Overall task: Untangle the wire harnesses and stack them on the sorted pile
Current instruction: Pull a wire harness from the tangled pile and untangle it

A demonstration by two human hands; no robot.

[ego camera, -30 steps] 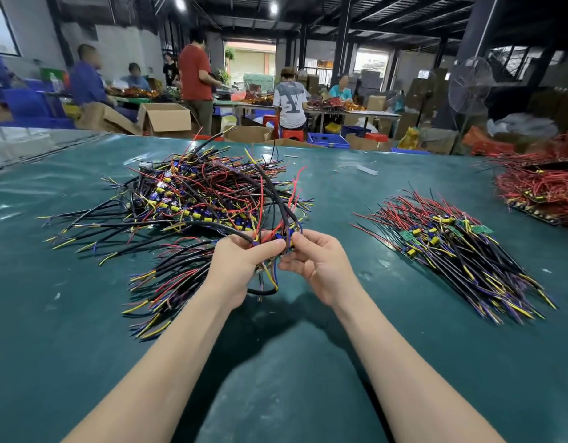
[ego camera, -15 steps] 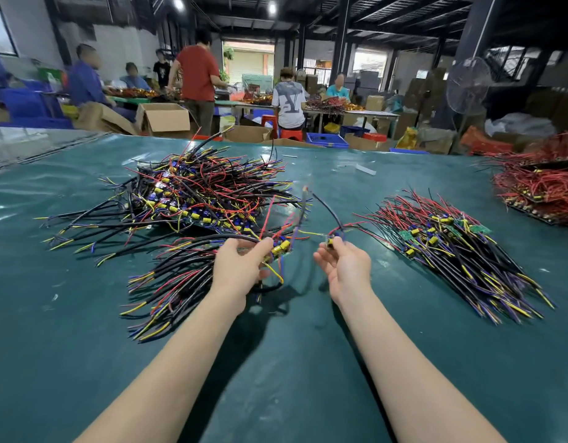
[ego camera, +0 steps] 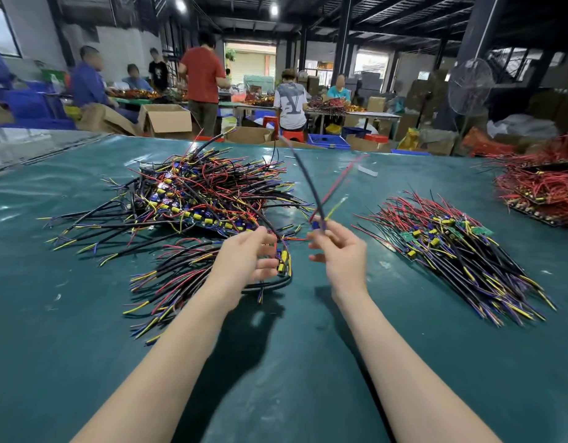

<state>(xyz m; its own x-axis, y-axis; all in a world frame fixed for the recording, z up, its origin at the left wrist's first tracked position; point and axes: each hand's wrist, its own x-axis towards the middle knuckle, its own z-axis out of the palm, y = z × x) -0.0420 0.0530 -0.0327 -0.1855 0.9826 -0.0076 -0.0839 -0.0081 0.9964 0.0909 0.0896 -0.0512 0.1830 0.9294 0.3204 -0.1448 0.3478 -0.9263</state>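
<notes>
Head view: right hand (ego camera: 340,251) w/ grip pinched on a single harness (ego camera: 308,183), its wires sticking up (blurred) above the green worktop (ego camera: 84,314). Left hand (ego camera: 247,257) grip curled round a tangled clump (ego camera: 284,259) just beside it. Big tangled heap (ego camera: 205,199) lies behind-left; sorted pile (ego camera: 461,251) sits right, apart from both hands.

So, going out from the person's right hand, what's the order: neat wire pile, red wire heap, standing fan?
1. Neat wire pile, on the table just to the right of the right hand.
2. Red wire heap, at the table's far right edge.
3. Standing fan, beyond the table, back right.
</notes>
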